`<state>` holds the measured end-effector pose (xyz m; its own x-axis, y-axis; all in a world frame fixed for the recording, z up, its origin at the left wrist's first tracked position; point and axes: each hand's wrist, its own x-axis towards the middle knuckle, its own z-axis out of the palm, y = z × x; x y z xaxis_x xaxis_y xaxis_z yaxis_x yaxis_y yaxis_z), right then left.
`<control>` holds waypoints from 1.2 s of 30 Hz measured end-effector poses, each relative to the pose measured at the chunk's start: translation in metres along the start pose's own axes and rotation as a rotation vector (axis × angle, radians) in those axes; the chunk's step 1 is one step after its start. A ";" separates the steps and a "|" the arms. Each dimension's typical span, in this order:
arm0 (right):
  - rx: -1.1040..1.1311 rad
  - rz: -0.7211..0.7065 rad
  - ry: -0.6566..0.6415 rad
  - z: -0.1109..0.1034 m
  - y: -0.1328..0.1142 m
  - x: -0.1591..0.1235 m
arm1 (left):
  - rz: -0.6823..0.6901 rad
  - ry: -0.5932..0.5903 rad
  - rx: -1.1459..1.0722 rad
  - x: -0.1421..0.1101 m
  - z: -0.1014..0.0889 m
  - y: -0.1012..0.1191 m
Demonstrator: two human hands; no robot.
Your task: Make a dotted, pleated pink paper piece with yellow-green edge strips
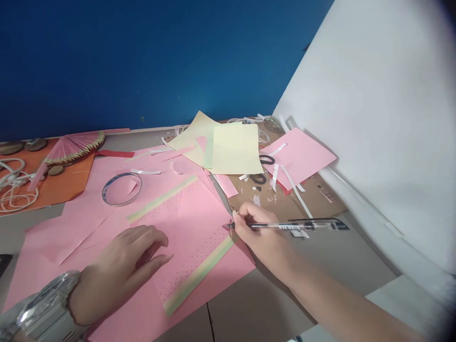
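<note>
Lower left, the left hand curls half-open and empty, hiding part of the dotted pink sheet at centre. Right of centre, the right hand pinches 1 pen; dotting seems underway, next needing steady spacing. Tip contact is unclear. Beyond, scissors show only handles.

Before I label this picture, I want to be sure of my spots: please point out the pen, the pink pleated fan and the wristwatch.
Pen (288,226): head view, on the barcode-marked barrel.
Pink pleated fan (73,148): head view, on its pleats.
Wristwatch (50,301): head view, on its case.
</note>
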<state>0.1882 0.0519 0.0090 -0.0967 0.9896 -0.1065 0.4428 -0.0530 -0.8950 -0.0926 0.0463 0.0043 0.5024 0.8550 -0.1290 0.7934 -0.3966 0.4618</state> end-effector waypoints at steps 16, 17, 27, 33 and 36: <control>-0.075 -0.036 0.045 -0.001 0.001 0.002 | 0.011 0.023 0.014 0.001 -0.003 0.003; -0.084 -0.035 0.049 -0.001 -0.001 0.002 | 0.011 0.026 0.014 0.001 -0.003 0.003; 0.032 0.003 0.094 -0.004 0.002 0.003 | 0.003 -0.004 0.014 0.002 -0.001 0.001; -0.039 -0.006 0.072 -0.004 -0.002 0.004 | 0.012 0.005 0.019 0.001 -0.002 0.001; -0.008 -0.020 0.097 -0.010 -0.002 0.006 | 0.019 0.027 0.018 0.002 -0.002 0.003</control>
<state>0.1955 0.0590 0.0149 -0.0194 0.9988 -0.0457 0.4484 -0.0322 -0.8932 -0.0902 0.0477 0.0073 0.5086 0.8556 -0.0967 0.7899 -0.4189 0.4478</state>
